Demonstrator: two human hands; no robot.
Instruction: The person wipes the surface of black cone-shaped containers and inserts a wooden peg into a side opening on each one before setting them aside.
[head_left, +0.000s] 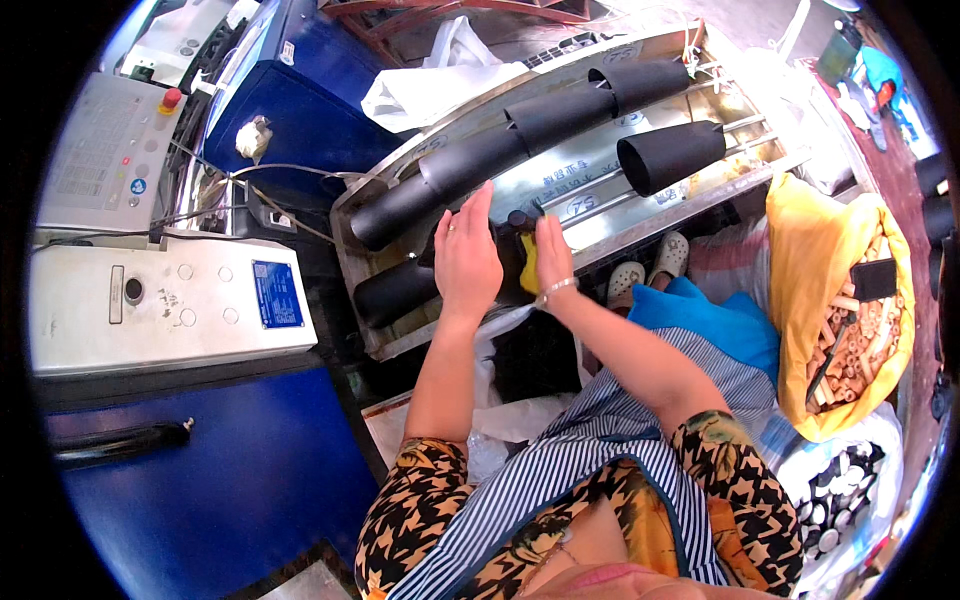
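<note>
Your left hand (pixel 468 262) is flat and straight-fingered, perhaps to steady the black tube (pixel 395 293) just left of it, while your right hand (pixel 554 258) flanks the yellow-and-black tool (pixel 528 264) at its left, whether gripping I cannot tell.

Looks like a workshop or small factory floor, judging by a grey control panel (pixel 110 150) with a red mushroom button (pixel 170 98), a blue machine cabinet (pixel 210 470) and a long tray (pixel 690 210) of black tubes (pixel 465 165). Shown too by a yellow sack (pixel 795 280) of short tan cylinders (pixel 855 355), a white bag (pixel 889 440) of black and white pieces (pixel 838 502) and a striped apron (pixel 500 495).
</note>
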